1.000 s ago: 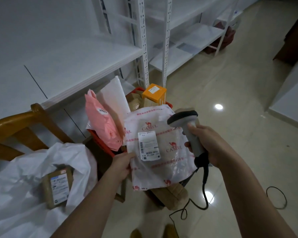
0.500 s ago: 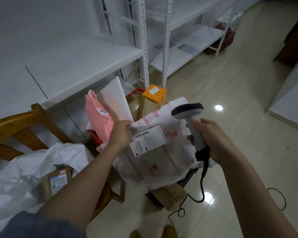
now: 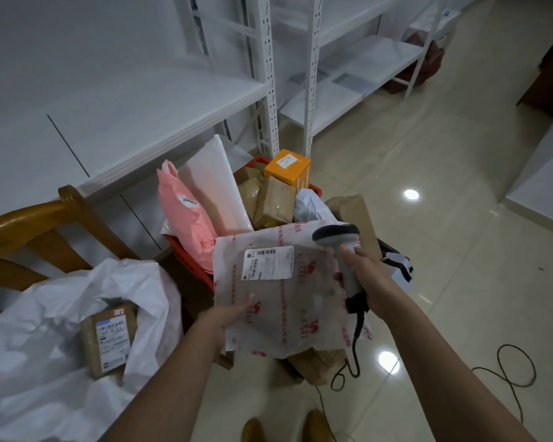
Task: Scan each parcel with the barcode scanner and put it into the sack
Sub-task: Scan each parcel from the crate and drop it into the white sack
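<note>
Left fingers (image 3: pixel 248 299) pinch floppy parcel (image 3: pixel 278 301) edge; right hand (image 3: pixel 369 282) grips scanner (image 3: pixel 340 250). Label (image 3: pixel 268 262) may sag, misread likely.

Left hand (image 3: pixel 229 315) holds white plastic mailer (image 3: pixel 288 291) with red print from below, thumb on its front face. Shipping label (image 3: pixel 268 262) on mailer faces up, barcode visible. Right hand (image 3: pixel 369 279) grips handle of barcode scanner (image 3: pixel 340 250), scanner head just above mailer's upper right edge. Scanner cable (image 3: pixel 505 368) loops on tiled floor. Red crate (image 3: pixel 192 255) behind holds pink bag (image 3: pixel 186 218), orange box (image 3: pixel 288 169), brown parcels. White sack (image 3: pixel 45 346) at left, brown parcel (image 3: pixel 109 338) inside, probably cardboard.
</note>
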`<state>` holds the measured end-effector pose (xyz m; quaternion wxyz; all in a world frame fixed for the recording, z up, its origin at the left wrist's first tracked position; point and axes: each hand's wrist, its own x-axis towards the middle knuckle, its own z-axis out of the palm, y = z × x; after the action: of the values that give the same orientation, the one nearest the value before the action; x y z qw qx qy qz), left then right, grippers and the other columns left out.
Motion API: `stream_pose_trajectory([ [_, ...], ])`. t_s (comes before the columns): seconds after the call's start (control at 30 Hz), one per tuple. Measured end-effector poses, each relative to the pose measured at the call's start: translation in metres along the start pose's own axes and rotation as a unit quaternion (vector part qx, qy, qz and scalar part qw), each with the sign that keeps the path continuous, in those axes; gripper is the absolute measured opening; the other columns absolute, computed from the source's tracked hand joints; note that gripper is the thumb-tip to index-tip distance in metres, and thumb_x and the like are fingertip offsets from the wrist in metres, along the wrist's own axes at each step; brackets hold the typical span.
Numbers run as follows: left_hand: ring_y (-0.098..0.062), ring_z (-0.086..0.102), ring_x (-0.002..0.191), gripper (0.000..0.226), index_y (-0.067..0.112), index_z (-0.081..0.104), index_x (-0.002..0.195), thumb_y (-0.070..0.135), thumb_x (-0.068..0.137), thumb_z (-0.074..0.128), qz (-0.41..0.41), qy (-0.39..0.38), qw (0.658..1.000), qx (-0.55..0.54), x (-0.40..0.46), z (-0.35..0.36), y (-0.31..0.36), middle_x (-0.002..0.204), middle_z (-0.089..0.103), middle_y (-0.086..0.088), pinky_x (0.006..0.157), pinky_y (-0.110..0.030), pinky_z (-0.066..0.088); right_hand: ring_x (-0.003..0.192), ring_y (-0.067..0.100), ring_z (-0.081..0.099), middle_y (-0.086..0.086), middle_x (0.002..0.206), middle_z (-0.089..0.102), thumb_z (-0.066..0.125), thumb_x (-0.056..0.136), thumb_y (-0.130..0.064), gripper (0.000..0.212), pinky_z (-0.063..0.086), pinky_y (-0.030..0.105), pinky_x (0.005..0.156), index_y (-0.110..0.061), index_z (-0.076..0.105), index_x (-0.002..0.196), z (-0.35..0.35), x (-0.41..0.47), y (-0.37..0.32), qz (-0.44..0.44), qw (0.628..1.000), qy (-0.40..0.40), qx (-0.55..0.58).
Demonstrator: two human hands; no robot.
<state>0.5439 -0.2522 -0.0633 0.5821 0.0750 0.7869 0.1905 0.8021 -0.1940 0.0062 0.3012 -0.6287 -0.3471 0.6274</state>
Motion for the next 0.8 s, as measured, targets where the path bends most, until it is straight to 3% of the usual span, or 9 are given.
stream_pose_trajectory([
  [0.1,-0.051,0.043,0.127,0.102,0.005,0.030,0.143,0.042,0.067,0.088,-0.107,-0.127,0.978,-0.124,0.006,0.005,-0.015,0.149,0.035,-0.029,0.112,-0.065,0.024,0.083,0.026,0.066,0.011,0.100,0.067,0.053,0.101,-0.037,0.029,0.056,0.038,0.068,-0.015,0.062,0.119,0.008,0.007,0.002,-0.005,0.999,-0.011,-0.046],
  [0.2,-0.046,0.057,0.110,0.044,0.001,0.059,0.106,0.012,0.070,0.082,-0.046,-0.135,0.947,-0.288,0.005,0.018,-0.015,0.125,0.059,-0.025,0.096,-0.065,0.043,0.089,0.030,0.066,0.012,0.103,0.066,0.050,0.102,-0.039,0.034,0.058,0.046,0.083,-0.013,0.061,0.120,0.011,0.013,0.008,0.005,0.995,-0.013,-0.099],
  [0.27,-0.041,0.055,0.116,0.025,0.003,0.061,0.104,0.001,0.082,0.071,0.005,-0.105,0.922,-0.373,0.003,0.028,-0.015,0.117,0.064,-0.021,0.096,-0.056,0.045,0.091,0.030,0.065,0.013,0.104,0.065,0.049,0.102,-0.038,0.036,0.057,0.047,0.086,-0.012,0.059,0.125,0.011,0.015,0.014,0.017,0.994,-0.012,-0.106],
  [0.37,-0.029,0.061,0.109,0.049,0.009,0.061,0.114,-0.004,0.069,0.075,0.053,-0.054,0.900,-0.429,-0.002,0.037,-0.014,0.122,0.065,-0.015,0.088,-0.042,0.052,0.089,0.029,0.064,0.013,0.103,0.063,0.047,0.102,-0.035,0.038,0.057,0.043,0.080,-0.009,0.055,0.129,0.010,0.016,0.023,0.031,0.993,0.011,-0.109],
  [0.47,-0.020,0.059,0.100,0.062,0.019,0.059,0.110,0.013,0.055,0.087,0.038,-0.061,0.928,-0.365,-0.012,0.047,-0.014,0.110,0.066,-0.003,0.075,-0.030,0.048,0.093,0.030,0.063,0.013,0.099,0.062,0.044,0.103,-0.036,0.036,0.055,0.047,0.088,-0.009,0.053,0.125,0.011,0.013,0.029,0.051,0.990,0.021,-0.132],
  [0.57,-0.022,0.054,0.094,0.096,0.032,0.038,0.137,0.019,0.058,0.091,0.028,-0.082,0.950,-0.301,-0.018,0.055,-0.009,0.105,0.057,0.002,0.069,-0.040,0.050,0.100,0.034,0.063,0.014,0.100,0.062,0.044,0.103,-0.036,0.032,0.053,0.049,0.092,-0.010,0.053,0.120,0.011,0.009,0.031,0.076,0.987,0.004,-0.142],
  [0.63,-0.031,0.052,0.113,0.112,0.037,0.024,0.147,0.013,0.060,0.091,0.058,-0.037,0.964,-0.255,-0.018,0.058,-0.004,0.126,0.052,-0.003,0.087,-0.054,0.052,0.102,0.035,0.064,0.014,0.103,0.063,0.046,0.102,-0.035,0.030,0.053,0.048,0.092,-0.010,0.054,0.117,0.010,0.004,0.029,0.084,0.985,-0.020,-0.152],
  [0.7,-0.035,0.048,0.125,0.106,0.028,0.026,0.149,0.001,0.065,0.085,0.094,0.029,0.966,-0.240,-0.016,0.058,0.000,0.139,0.048,-0.007,0.100,-0.058,0.046,0.092,0.031,0.066,0.014,0.099,0.064,0.048,0.102,-0.032,0.025,0.054,0.042,0.080,-0.010,0.058,0.110,0.009,0.000,0.026,0.078,0.986,-0.027,-0.142],
  [0.8,-0.034,0.062,0.106,0.067,0.008,0.050,0.136,-0.006,0.076,0.074,0.139,0.087,0.955,-0.248,-0.011,0.051,0.007,0.126,0.061,-0.015,0.087,-0.044,0.055,0.073,0.023,0.063,0.011,0.086,0.063,0.049,0.102,-0.027,0.018,0.049,0.035,0.065,-0.014,0.058,0.094,0.004,-0.007,0.014,0.060,0.993,-0.018,-0.096],
])
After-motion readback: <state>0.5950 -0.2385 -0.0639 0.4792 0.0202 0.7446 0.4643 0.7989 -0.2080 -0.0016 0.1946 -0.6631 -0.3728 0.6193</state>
